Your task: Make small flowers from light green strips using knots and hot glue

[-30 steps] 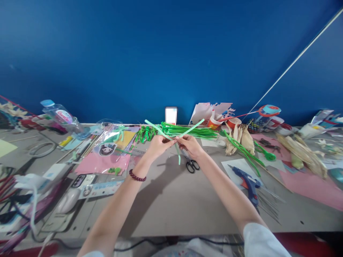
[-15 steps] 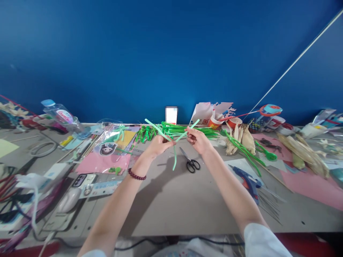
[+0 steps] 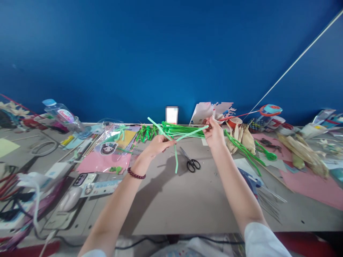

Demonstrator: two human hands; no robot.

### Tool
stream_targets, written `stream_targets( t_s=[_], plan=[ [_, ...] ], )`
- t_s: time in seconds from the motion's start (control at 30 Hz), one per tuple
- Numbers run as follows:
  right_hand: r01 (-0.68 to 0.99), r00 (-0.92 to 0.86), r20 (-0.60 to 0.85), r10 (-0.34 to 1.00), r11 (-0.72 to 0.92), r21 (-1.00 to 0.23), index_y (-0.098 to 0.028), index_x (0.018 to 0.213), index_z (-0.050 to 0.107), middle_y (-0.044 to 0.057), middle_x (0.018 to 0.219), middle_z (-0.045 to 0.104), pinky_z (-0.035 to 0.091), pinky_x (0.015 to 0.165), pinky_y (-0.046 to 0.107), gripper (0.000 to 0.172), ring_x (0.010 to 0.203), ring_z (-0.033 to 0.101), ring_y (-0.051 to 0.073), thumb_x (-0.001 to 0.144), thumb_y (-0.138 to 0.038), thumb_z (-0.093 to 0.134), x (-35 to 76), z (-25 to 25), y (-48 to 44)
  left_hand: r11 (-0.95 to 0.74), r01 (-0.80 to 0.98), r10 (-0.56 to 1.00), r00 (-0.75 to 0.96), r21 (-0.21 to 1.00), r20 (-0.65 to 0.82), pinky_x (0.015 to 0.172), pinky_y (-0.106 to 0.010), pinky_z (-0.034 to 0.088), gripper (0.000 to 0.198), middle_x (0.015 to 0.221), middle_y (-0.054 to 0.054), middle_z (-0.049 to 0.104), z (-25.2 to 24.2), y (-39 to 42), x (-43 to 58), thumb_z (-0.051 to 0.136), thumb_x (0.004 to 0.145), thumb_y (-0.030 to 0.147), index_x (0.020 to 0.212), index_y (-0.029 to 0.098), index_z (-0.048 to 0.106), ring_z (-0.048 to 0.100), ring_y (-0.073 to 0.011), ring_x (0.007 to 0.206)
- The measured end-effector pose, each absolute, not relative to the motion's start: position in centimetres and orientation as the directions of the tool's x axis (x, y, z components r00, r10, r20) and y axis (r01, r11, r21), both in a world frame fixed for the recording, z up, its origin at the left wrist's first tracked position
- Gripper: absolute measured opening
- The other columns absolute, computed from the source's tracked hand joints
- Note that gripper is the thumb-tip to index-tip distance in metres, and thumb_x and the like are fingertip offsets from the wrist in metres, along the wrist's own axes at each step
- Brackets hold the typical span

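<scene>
My left hand (image 3: 158, 144) is closed, pinching light green pipe cleaners (image 3: 175, 157) where they cross; one end hangs down, another sticks up to the left. My right hand (image 3: 214, 132) is closed on the far end of one light green strand (image 3: 191, 132), stretched out to the right above the table. Behind both hands lies a pile of darker green pipe cleaners (image 3: 187, 129). Black scissors (image 3: 190, 162) lie on the grey table (image 3: 171, 200) just below the strands.
A blue glue gun (image 3: 249, 180) lies right of my right arm, beside corn husks (image 3: 241, 137) and paper cups (image 3: 233, 122). Pink paper (image 3: 103, 162), a plastic bottle (image 3: 63, 116) and a phone (image 3: 79, 179) sit to the left. A blue wall stands behind.
My right hand has slid rightward and up along the light green strand, away from my left hand, which has stayed in place with its pinch.
</scene>
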State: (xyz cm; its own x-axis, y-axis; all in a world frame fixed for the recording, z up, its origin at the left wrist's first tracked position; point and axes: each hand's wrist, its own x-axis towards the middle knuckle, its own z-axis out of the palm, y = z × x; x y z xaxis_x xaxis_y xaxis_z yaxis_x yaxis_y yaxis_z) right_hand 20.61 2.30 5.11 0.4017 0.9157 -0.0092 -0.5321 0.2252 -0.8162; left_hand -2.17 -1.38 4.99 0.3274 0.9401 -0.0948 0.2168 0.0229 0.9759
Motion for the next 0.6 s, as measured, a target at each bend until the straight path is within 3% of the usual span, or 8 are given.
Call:
stream_targets(
  t_s=[0.1, 0.2, 0.27, 0.33, 0.4, 0.5, 0.6],
  plan=[
    [-0.422, 0.459, 0.049, 0.887, 0.267, -0.866, -0.017, 0.066, 0.062, -0.005, 0.058, 0.053, 0.035, 0.041, 0.018, 0.034, 0.047, 0.041, 0.004, 0.055, -0.044, 0.080, 21.6, 5.3, 2.7, -0.009, 0.243, 0.944, 0.322, 0.970, -0.072, 0.045, -0.022, 0.028, 0.035, 0.049, 0.003, 0.044, 4.8, -1.3, -2.4, 0.069, 0.066, 0.048, 0.059, 0.014, 0.061, 0.038, -0.0069, 0.045],
    [-0.143, 0.467, 0.266, 0.844, 0.368, -0.919, -0.018, 0.070, 0.064, -0.001, 0.066, 0.061, 0.042, 0.049, 0.021, 0.032, 0.055, 0.051, 0.009, 0.061, -0.047, 0.075, 21.7, 6.0, 2.0, -0.038, 0.287, 0.941, 0.332, 0.957, -0.062, 0.045, -0.023, 0.029, 0.043, 0.048, 0.002, 0.046, 4.4, -1.2, -2.3, 0.063, 0.071, 0.054, 0.054, 0.015, 0.058, 0.038, -0.0069, 0.044],
    [0.099, 0.393, 0.448, 0.803, 0.447, -0.889, -0.018, 0.076, 0.067, 0.002, 0.075, 0.066, 0.047, 0.062, 0.026, 0.026, 0.068, 0.058, 0.013, 0.069, -0.044, 0.069, 21.1, 6.6, 0.8, -0.059, 0.307, 0.949, 0.313, 0.950, -0.042, 0.045, -0.023, 0.028, 0.047, 0.044, 0.002, 0.044, 4.1, -1.0, -2.1, 0.060, 0.073, 0.057, 0.052, 0.015, 0.056, 0.036, -0.0072, 0.042],
    [0.354, 0.196, 0.554, 0.809, 0.468, -0.810, -0.018, 0.077, 0.069, 0.004, 0.078, 0.068, 0.047, 0.072, 0.029, 0.020, 0.076, 0.061, 0.017, 0.076, -0.038, 0.063, 20.0, 7.1, -0.5, -0.088, 0.324, 0.958, 0.286, 0.942, -0.009, 0.044, -0.023, 0.026, 0.048, 0.042, 0.003, 0.041, 3.9, -1.0, -1.8, 0.058, 0.073, 0.058, 0.050, 0.016, 0.054, 0.035, -0.0074, 0.041],
    [0.458, -0.002, 0.538, 0.843, 0.479, -0.749, -0.018, 0.078, 0.070, 0.005, 0.081, 0.070, 0.045, 0.078, 0.031, 0.020, 0.081, 0.062, 0.019, 0.080, -0.035, 0.059, 18.6, 7.1, -1.5, -0.120, 0.340, 0.958, 0.287, 0.933, 0.019, 0.043, -0.023, 0.023, 0.047, 0.042, 0.004, 0.039, 3.9, -1.0, -1.7, 0.058, 0.073, 0.057, 0.050, 0.016, 0.052, 0.034, -0.0073, 0.041],
    [0.451, -0.311, 0.331, 0.891, 0.445, -0.774, -0.019, 0.081, 0.072, 0.004, 0.081, 0.071, 0.044, 0.072, 0.029, 0.023, 0.078, 0.063, 0.019, 0.080, -0.037, 0.058, 17.0, 6.0, -2.0, -0.172, 0.345, 0.950, 0.306, 0.923, 0.063, 0.043, -0.022, 0.022, 0.045, 0.043, 0.005, 0.038, 3.9, -1.1, -1.5, 0.058, 0.074, 0.055, 0.052, 0.017, 0.050, 0.034, -0.0069, 0.041],
    [0.405, -0.388, 0.204, 0.899, 0.365, -0.838, -0.018, 0.084, 0.071, 0.003, 0.078, 0.069, 0.042, 0.067, 0.028, 0.026, 0.073, 0.061, 0.018, 0.076, -0.040, 0.062, 16.3, 4.5, -1.5, -0.203, 0.348, 0.954, 0.282, 0.915, 0.104, 0.044, -0.022, 0.024, 0.043, 0.044, 0.005, 0.039, 3.9, -1.2, -1.5, 0.060, 0.073, 0.054, 0.054, 0.017, 0.052, 0.035, -0.0072, 0.042]
  ],
)
